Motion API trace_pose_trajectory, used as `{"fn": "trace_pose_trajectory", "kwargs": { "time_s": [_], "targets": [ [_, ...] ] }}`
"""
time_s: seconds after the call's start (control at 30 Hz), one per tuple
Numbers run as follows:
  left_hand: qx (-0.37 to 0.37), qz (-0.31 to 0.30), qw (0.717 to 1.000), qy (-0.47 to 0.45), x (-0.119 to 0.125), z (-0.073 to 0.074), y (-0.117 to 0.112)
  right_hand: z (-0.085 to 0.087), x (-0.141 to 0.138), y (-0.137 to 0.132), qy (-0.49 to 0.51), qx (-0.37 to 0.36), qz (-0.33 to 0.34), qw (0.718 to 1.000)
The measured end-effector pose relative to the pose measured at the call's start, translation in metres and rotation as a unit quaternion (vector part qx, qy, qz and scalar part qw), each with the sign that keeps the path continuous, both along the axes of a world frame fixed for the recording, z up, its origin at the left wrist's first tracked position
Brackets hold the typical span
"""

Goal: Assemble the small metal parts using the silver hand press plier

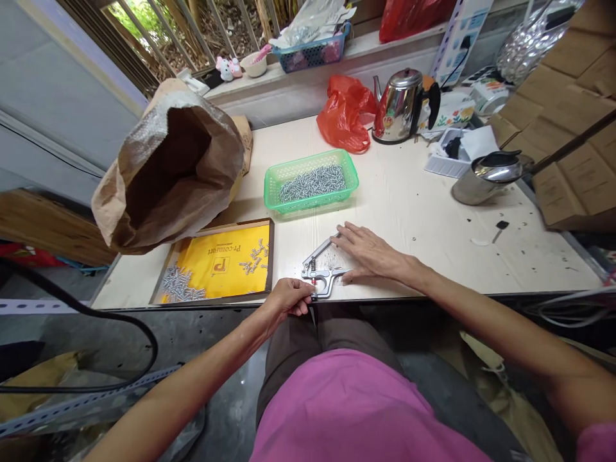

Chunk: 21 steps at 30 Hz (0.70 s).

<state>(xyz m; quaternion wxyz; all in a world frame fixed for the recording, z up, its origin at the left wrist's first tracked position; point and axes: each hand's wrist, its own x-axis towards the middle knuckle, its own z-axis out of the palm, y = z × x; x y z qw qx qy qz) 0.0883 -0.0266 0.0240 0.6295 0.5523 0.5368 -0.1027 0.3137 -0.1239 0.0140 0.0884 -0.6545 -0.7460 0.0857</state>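
Note:
A pair of grey metal hand-press pliers [328, 276] with a spring and a small red part lies at the table's front edge, handles spread apart. My right hand [368, 253] is on it, fingers over the end of the upper handle and thumb by the lower one. Closed in a pinch, my left hand [292, 296] is at the jaw end beside the red part; whatever its fingertips hold is hidden. To the left, a shallow tray [270, 256] with a yellow lining holds small metal pieces [180, 284], heaped at one corner and scattered at the right.
Behind the pliers stands a green basket [272, 186] of small metal pieces. A large open paper bag [212, 192] leans over the tray. Farther back are a red plastic bag [344, 115] and a kettle [397, 115]; a steel jug [476, 183] stands at right.

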Motion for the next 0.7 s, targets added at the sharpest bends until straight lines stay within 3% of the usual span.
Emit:
{"fn": "trace_pose_trajectory", "kwargs": {
  "time_s": [0.2, 0.43, 0.53, 0.6, 0.63, 0.7],
  "targets": [
    [0.005, 0.02, 1.0, -0.007, -0.001, -0.002, -0.001, -0.001, 0.01, 0.03, -0.023, -0.078, 0.033, 0.996],
    [0.017, 0.007, 1.0, 0.007, 0.0, -0.004, -0.002, 0.008, 0.003, 0.026, -0.054, -0.083, 0.022, 0.995],
    [0.036, -0.026, 0.999, 0.027, -0.001, -0.001, -0.003, 0.009, 0.001, 0.021, -0.056, -0.083, 0.015, 0.995],
    [0.115, -0.085, 0.988, 0.048, -0.003, 0.003, -0.006, 0.01, -0.002, 0.018, -0.054, -0.08, 0.009, 0.995],
    [0.194, -0.12, 0.972, 0.056, -0.003, 0.006, -0.008, 0.011, -0.003, 0.016, -0.054, -0.078, 0.007, 0.995],
    [0.382, -0.189, 0.903, 0.049, -0.001, 0.01, -0.012, 0.012, -0.006, 0.014, -0.055, -0.075, 0.003, 0.996]
  ]
}}
